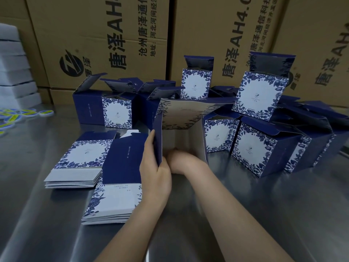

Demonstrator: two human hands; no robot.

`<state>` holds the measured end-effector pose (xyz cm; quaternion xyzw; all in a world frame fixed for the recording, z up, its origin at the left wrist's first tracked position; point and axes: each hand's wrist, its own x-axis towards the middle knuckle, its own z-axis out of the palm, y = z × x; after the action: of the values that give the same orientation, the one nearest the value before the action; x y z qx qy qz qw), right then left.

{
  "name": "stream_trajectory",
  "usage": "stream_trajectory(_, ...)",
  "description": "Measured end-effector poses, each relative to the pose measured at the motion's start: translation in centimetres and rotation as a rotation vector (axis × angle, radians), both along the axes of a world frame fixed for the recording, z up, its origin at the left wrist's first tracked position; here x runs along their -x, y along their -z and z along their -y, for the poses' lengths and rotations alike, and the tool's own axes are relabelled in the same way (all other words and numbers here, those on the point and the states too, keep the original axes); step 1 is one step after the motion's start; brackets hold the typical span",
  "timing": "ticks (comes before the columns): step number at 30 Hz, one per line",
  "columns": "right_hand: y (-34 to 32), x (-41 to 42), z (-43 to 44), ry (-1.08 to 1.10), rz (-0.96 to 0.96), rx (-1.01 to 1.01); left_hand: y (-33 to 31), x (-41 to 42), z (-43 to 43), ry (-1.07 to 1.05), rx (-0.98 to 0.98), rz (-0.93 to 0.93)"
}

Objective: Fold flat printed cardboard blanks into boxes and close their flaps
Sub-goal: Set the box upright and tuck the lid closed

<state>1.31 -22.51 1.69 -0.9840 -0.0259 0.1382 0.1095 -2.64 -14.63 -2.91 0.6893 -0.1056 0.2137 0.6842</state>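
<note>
A blue-and-white printed cardboard blank [181, 118], opened into a square tube, stands in the middle of the steel table with its open end towards me. My left hand [154, 167] grips its left wall, thumb inside and fingers outside. My right hand [179, 161] reaches into the tube near the bottom; it is blurred and its fingers are hidden. Two stacks of flat blanks lie to the left, one further back [79, 163] and one nearer to me [113, 197].
Several folded boxes with raised flaps stand behind [117, 112] and to the right [264, 148]. Large brown shipping cartons [113, 35] wall off the back. White foam blocks [13, 72] and yellow-blue stickers [17, 114] sit at the far left. Bare steel table [245, 214] lies in front.
</note>
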Motion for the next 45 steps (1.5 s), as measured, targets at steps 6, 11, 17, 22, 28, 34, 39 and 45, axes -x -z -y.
stream_trajectory(6,0.1,-0.1,0.0,0.001,-0.014,-0.03,0.0,0.1,0.0,0.018,-0.006,0.0)
stream_trajectory(11,0.3,0.6,0.3,0.071,0.1,-0.017,-0.1,0.2,0.0,0.023,0.0,-0.011)
stream_trajectory(17,0.8,-0.2,-0.2,0.07,-0.014,0.015,0.0,0.3,0.0,0.04,-0.018,-0.004)
stream_trajectory(22,0.1,0.4,0.1,0.087,0.077,-0.043,0.2,0.1,-0.1,0.031,-0.027,-0.007)
stream_trajectory(28,-0.3,0.1,0.8,0.22,0.254,0.031,0.3,0.0,0.0,0.022,-0.04,0.006)
stream_trajectory(34,1.0,-1.1,0.4,0.199,0.107,0.082,0.6,-0.1,0.2,0.042,-0.06,0.006)
stream_trajectory(39,0.4,-0.7,0.5,0.169,0.163,0.046,0.6,-0.2,0.1,0.037,-0.064,0.004)
stream_trajectory(45,0.2,0.0,0.3,0.187,0.246,-0.05,0.3,-0.1,0.1,0.018,-0.054,0.003)
